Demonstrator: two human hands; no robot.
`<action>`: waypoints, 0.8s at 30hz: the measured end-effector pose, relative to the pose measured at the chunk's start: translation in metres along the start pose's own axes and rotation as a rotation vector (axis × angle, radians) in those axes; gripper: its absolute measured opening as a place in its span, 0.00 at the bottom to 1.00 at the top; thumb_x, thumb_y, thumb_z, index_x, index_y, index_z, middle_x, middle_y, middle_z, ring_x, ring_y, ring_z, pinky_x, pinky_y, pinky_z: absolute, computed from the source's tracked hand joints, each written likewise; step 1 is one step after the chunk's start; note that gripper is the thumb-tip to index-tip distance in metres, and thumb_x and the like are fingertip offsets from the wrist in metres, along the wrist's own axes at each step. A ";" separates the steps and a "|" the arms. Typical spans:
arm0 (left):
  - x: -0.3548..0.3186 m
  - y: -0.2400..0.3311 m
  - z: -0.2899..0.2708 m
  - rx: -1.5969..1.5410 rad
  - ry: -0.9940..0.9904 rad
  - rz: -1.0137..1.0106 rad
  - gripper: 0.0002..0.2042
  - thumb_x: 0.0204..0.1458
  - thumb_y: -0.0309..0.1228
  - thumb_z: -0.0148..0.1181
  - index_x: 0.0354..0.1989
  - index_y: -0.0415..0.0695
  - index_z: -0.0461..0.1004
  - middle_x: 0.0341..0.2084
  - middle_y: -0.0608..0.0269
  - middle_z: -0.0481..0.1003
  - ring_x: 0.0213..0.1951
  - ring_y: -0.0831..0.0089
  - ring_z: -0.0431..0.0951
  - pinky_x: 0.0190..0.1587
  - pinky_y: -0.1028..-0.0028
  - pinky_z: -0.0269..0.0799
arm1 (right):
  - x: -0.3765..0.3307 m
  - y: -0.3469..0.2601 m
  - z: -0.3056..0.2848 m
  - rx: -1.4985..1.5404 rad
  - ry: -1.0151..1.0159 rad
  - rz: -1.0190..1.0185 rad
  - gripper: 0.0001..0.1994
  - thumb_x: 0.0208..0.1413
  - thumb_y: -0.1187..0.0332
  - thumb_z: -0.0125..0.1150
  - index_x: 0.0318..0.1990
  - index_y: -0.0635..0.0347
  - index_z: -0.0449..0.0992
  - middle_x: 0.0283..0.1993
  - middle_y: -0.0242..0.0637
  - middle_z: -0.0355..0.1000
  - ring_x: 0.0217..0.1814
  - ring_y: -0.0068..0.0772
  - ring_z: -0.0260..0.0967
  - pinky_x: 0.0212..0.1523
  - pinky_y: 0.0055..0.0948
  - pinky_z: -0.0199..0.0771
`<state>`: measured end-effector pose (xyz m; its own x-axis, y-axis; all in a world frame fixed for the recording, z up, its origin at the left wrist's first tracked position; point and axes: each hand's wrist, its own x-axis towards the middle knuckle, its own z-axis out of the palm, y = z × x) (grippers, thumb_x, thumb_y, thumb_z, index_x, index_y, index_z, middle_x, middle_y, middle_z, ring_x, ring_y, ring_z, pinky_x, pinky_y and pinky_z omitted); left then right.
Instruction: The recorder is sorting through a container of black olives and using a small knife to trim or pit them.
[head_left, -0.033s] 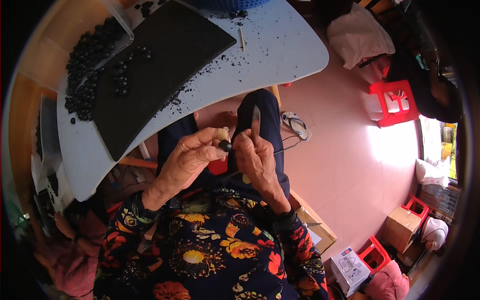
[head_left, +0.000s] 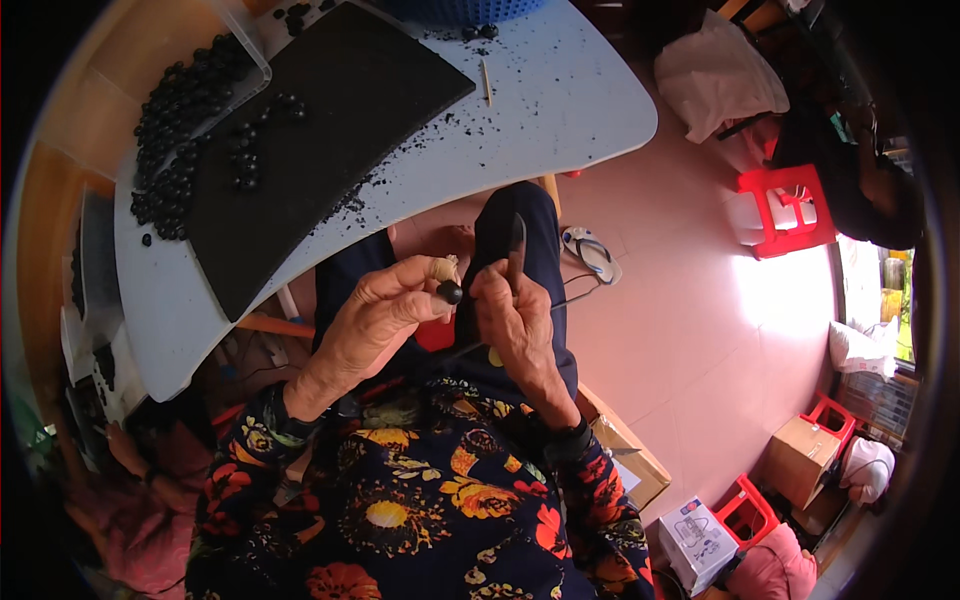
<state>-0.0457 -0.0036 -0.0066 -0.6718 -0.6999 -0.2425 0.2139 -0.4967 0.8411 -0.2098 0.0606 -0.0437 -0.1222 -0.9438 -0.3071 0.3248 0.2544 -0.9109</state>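
Note:
My left hand (head_left: pixel 385 310) pinches a small black round piece (head_left: pixel 450 292) between its fingertips over my lap, and a tan cover sits on the thumb tip. My right hand (head_left: pixel 515 325) is right beside it, touching it. It grips a thin dark blade (head_left: pixel 516 245) that points upward, and a thin dark wire runs from under this hand to both sides. Both forearms wear flowered sleeves.
A white table (head_left: pixel 560 110) in front carries a black mat (head_left: pixel 320 120), several loose black round pieces (head_left: pixel 170 190), black crumbs, a small wooden stick (head_left: pixel 487 80) and a clear tub (head_left: pixel 200 80). A sandal (head_left: pixel 590 255), red stools (head_left: pixel 785 205) and boxes (head_left: pixel 800 450) stand on the pink floor to the right.

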 end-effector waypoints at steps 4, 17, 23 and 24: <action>-0.003 0.010 0.000 -0.044 0.031 -0.069 0.15 0.54 0.26 0.54 0.49 0.36 0.69 0.39 0.67 0.72 0.42 0.80 0.71 0.49 0.79 0.66 | -0.007 -0.027 0.013 -0.114 0.063 -0.209 0.07 0.62 0.69 0.48 0.38 0.63 0.69 0.24 0.25 0.63 0.24 0.15 0.57 0.26 0.18 0.61; -0.014 0.028 -0.015 -0.098 -0.028 0.062 0.12 0.56 0.26 0.46 0.47 0.35 0.66 0.32 0.63 0.70 0.37 0.76 0.71 0.44 0.76 0.68 | 0.059 -0.126 0.040 -0.685 0.037 -0.469 0.09 0.58 0.71 0.50 0.41 0.65 0.74 0.25 0.40 0.71 0.26 0.24 0.67 0.30 0.26 0.68; -0.026 0.044 -0.023 -0.075 -0.014 0.023 0.11 0.56 0.29 0.49 0.42 0.34 0.69 0.32 0.62 0.69 0.36 0.74 0.71 0.43 0.75 0.67 | 0.200 -0.251 0.040 -0.876 0.218 -0.833 0.10 0.54 0.68 0.53 0.37 0.65 0.77 0.25 0.39 0.73 0.28 0.27 0.71 0.32 0.27 0.70; -0.027 0.042 -0.029 -0.092 -0.011 0.023 0.12 0.56 0.30 0.50 0.43 0.33 0.69 0.32 0.62 0.69 0.36 0.74 0.71 0.43 0.76 0.66 | 0.219 -0.263 0.049 -0.980 0.245 -0.936 0.10 0.53 0.67 0.53 0.37 0.64 0.77 0.27 0.42 0.74 0.30 0.33 0.73 0.35 0.30 0.70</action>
<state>0.0025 -0.0206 0.0214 -0.6738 -0.7060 -0.2181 0.2931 -0.5263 0.7982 -0.2757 -0.2236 0.1425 -0.1209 -0.8090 0.5753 -0.7444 -0.3095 -0.5917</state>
